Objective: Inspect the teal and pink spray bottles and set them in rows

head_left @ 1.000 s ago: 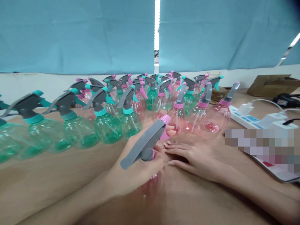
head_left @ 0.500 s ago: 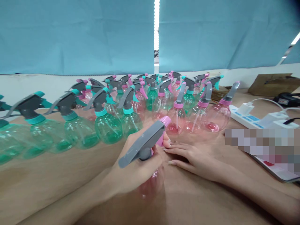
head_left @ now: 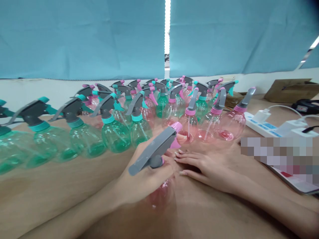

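Observation:
My left hand (head_left: 147, 179) is wrapped round the neck of a pink spray bottle (head_left: 161, 197) with a grey sprayer head (head_left: 156, 147). A finger of this hand reaches out past the pink trigger (head_left: 175, 142), and much of the bottle's neck is hidden behind the hand. Palm down on the table, my right hand (head_left: 203, 166) holds nothing; its fingers are stretched and slightly apart, with the fingertips close beside the left hand. Just beyond stand pink spray bottles (head_left: 188, 127), and a row of green spray bottles (head_left: 116, 136) runs off to the left.
More pink and green bottles crowd the back of the wooden table (head_left: 82, 186). At right are a white power strip (head_left: 261, 124) with plugs and cables, a partly blurred-out flat device (head_left: 299, 184), a black object (head_left: 305, 106) and a brown paper bag (head_left: 281, 90). Blue curtains (head_left: 87, 39) hang behind.
A finger of my left hand has straightened forward off the trigger, which now shows more fully. The sprayer head has shifted slightly. My right hand lies in the same place.

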Demonstrator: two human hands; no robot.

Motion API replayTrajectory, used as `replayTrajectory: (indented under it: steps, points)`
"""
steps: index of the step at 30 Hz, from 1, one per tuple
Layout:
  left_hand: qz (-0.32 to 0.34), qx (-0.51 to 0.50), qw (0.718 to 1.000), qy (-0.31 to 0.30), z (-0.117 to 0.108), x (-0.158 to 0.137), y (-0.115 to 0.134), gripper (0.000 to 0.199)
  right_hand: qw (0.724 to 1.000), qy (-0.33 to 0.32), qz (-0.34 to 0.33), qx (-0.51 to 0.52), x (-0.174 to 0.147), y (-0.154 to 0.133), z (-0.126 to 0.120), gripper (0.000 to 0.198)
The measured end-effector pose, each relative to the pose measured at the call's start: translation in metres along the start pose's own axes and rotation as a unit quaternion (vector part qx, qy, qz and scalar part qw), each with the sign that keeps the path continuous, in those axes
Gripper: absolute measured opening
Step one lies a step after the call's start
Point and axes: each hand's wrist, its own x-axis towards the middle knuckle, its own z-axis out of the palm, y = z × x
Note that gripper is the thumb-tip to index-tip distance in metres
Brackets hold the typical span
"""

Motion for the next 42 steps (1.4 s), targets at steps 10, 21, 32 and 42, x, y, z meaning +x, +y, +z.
replayTrajectory:
  steps: [10, 21, 32, 42]
  points:
    - [-0.011, -0.005, 1.000, -0.025, 0.0012, -0.0003, 0.0042, 0.015, 1.000, 0.001, -0.003, 0.005, -0.0008, 0.0021, 0.0014, 0.039]
    - [0.014, 0.005, 1.000, -0.025, 0.0003, -0.0005, 0.0048, 0.012, 1.000, -0.003, -0.004, 0.006, -0.0004, 0.0020, 0.0016, 0.040]
    - [0.017, -0.011, 0.999, -0.030, 0.0028, -0.0005, 0.0046, 0.013, 1.000, -0.022, -0.002, -0.013, 0.0000, 0.0018, 0.0004, 0.041]
    - [0.012, -0.003, 1.000, -0.003, 0.0009, -0.0006, 0.0054, 0.014, 1.000, -0.025, -0.002, -0.015, 0.0000, 0.0023, 0.0002, 0.042]
